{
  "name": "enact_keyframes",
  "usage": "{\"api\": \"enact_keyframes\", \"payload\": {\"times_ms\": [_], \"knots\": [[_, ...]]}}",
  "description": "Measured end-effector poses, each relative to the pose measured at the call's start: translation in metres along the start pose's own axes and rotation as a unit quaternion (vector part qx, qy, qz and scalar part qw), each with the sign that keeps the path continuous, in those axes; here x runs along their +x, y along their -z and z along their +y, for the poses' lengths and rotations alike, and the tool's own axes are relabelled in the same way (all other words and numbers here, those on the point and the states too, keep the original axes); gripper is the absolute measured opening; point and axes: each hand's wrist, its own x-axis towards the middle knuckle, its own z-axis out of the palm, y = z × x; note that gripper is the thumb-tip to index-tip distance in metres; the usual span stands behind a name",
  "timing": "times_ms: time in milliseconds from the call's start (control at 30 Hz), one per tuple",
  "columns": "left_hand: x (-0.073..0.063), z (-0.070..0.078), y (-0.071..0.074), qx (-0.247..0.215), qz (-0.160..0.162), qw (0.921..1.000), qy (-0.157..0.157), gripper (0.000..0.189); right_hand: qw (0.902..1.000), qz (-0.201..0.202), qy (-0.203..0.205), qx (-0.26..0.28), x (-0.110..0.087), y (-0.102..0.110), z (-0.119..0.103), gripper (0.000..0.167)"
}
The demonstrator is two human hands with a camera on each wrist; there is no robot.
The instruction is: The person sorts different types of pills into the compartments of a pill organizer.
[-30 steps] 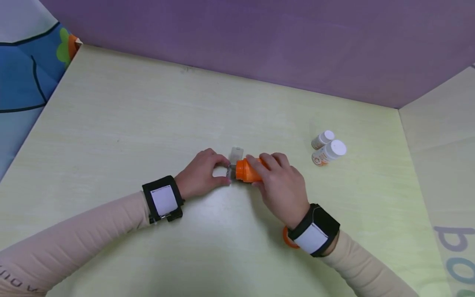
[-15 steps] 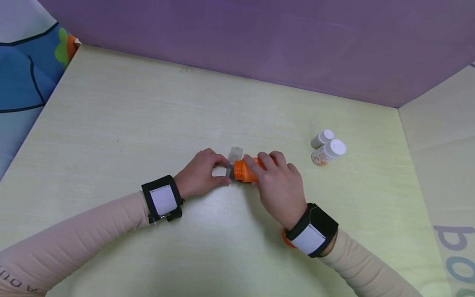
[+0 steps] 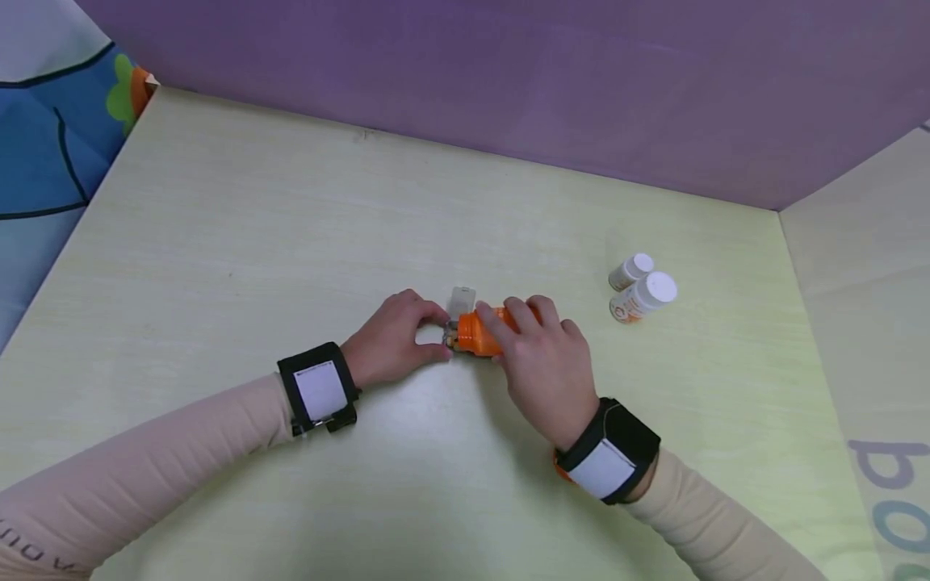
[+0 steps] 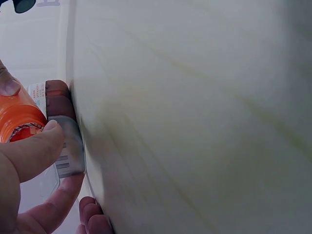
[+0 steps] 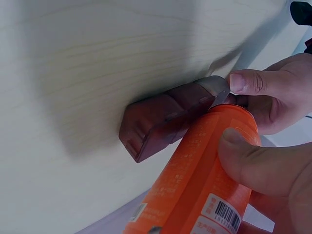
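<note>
My left hand [image 3: 395, 339] pinches the grey end of a small pill box [image 5: 163, 117] between thumb and finger. The box lies on the table; its other compartments look dark red in the wrist views, and a clear lid [image 3: 462, 301] stands open on the far side. My right hand [image 3: 548, 367] grips an orange bottle [image 3: 479, 335] with a barcode label. The bottle is tilted, its uncapped mouth facing left at the grey compartment [image 4: 68, 151]. Small tan bits show at the mouth in the head view. The orange bottle hides the box's right part there.
Two white bottles with white caps, a larger one [image 3: 643, 298] and a smaller one [image 3: 630, 273], stand at the right on the pale table [image 3: 291, 218]. An orange round piece [image 3: 563, 470] is mostly hidden under my right wrist. A purple wall [image 3: 508, 81] rises behind.
The orange bottle and my right hand have shifted slightly left. Small tan bits now show at the bottle's mouth, where the compartment looked plain grey before. My left hand stays in place.
</note>
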Motion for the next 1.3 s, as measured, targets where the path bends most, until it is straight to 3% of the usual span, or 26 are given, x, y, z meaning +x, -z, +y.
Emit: {"api": "enact_keyframes", "payload": {"times_ms": [433,633,733,800,967,1100,1200,1300], "knots": [[0.001,0.0,-0.002,-0.003,-0.003,1.0,0.003,0.039,0.9931,-0.014,-0.062,0.098,-0.009,-0.007,0.006,0.058],[0.0,0.0,-0.002,-0.004,-0.005,1.0,0.003,0.038,0.9833,-0.015,-0.096,0.154,-0.017,-0.01,0.011,0.072],[0.0,0.001,-0.001,-0.003,-0.005,1.0,0.003,0.038,0.9738,-0.019,-0.109,0.199,-0.022,-0.01,0.016,0.072],[0.0,0.001,-0.001,-0.003,-0.005,1.0,0.004,0.038,0.9616,-0.015,-0.119,0.247,-0.026,-0.01,0.02,0.068],[0.0,0.002,-0.001,-0.004,-0.006,1.0,0.007,0.04,0.9179,0.008,-0.122,0.378,-0.035,-0.012,0.028,0.065],[0.0,0.003,0.0,-0.002,-0.005,0.9999,0.01,0.039,0.8899,0.021,-0.115,0.441,-0.042,-0.012,0.031,0.067],[0.0,0.003,0.001,-0.001,-0.003,1.0,0.008,0.039,0.8646,0.01,-0.124,0.487,-0.046,-0.011,0.03,0.068],[0.0,0.002,0.0,-0.002,-0.002,1.0,0.005,0.038,0.8321,-0.011,-0.138,0.537,-0.048,-0.01,0.028,0.066]]}}
